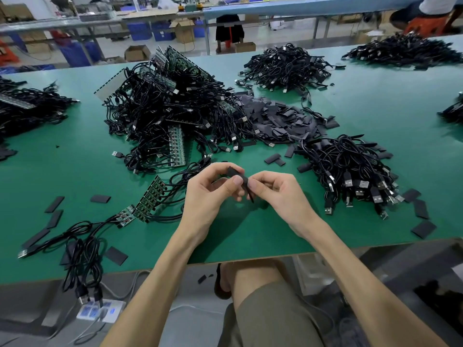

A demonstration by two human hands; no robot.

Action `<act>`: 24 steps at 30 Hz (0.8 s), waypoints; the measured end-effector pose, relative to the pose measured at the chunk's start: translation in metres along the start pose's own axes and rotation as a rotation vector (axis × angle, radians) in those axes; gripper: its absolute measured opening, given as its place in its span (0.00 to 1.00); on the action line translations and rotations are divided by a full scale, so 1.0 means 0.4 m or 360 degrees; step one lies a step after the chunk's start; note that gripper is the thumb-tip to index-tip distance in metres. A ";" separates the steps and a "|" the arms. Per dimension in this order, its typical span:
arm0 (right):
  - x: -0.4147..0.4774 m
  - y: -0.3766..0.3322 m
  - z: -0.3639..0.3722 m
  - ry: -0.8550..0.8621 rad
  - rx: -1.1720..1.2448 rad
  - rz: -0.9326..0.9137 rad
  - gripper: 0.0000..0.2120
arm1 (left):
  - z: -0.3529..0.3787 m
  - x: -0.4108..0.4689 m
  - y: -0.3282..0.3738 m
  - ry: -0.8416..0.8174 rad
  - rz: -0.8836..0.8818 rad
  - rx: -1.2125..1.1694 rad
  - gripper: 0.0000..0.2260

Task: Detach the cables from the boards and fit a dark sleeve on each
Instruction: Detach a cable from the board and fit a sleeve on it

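Knees and floor: bare knees and a power strip (100, 312) sit under the near edge of the worktop (250, 236).
Left hand (213, 194): closed in a pinch on a dark sleeve (241, 180), thumb on top, raised just above the worktop's near-middle.
Right hand (278, 194): fingertips pinched on the same sleeve's other end; a thin black cable (250, 196) drops out below the sleeve between both hands.
Step in hand: judged to be sliding the sleeve onto a cable end.
Doing it well: squeeze the flat sleeve's edges so its mouth opens, keep the cable end in line with it, feed straight, and steady the sleeve with the other pinch so it does not buckle.
Near-left: a strip of small boards (150, 199) with cables attached lies flat, awaiting detaching; loose sleeves lie scattered around it.
Right edge: a heap of cables (350, 171), seemingly finished.
Middle: a pile of spare sleeves (280, 118).
Far-left of middle: a large tangle of boards and cables (170, 106), so much work remains.
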State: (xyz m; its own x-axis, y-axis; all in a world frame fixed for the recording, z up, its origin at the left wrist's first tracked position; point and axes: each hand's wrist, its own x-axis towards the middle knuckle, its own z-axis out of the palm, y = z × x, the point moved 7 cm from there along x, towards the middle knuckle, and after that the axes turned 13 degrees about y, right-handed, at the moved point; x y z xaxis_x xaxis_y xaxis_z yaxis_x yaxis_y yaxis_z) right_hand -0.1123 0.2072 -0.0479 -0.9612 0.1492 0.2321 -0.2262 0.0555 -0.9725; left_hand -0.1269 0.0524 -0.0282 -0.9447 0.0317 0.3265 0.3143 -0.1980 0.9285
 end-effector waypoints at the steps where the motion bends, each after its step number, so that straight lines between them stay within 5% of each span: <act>1: 0.000 0.000 0.001 -0.0010 0.0010 0.0005 0.07 | 0.001 0.000 0.001 -0.0005 -0.0009 -0.0016 0.08; 24: 0.001 -0.008 0.003 -0.0028 0.0053 0.0036 0.08 | 0.004 0.000 0.009 -0.0036 -0.0005 0.0084 0.04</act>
State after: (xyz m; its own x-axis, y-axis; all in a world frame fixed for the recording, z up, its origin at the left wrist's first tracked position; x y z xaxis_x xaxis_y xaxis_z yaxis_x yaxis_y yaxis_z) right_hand -0.1123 0.2057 -0.0449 -0.9687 0.1325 0.2099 -0.2091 0.0196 -0.9777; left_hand -0.1255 0.0532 -0.0248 -0.9434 0.0544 0.3271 0.3166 -0.1459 0.9373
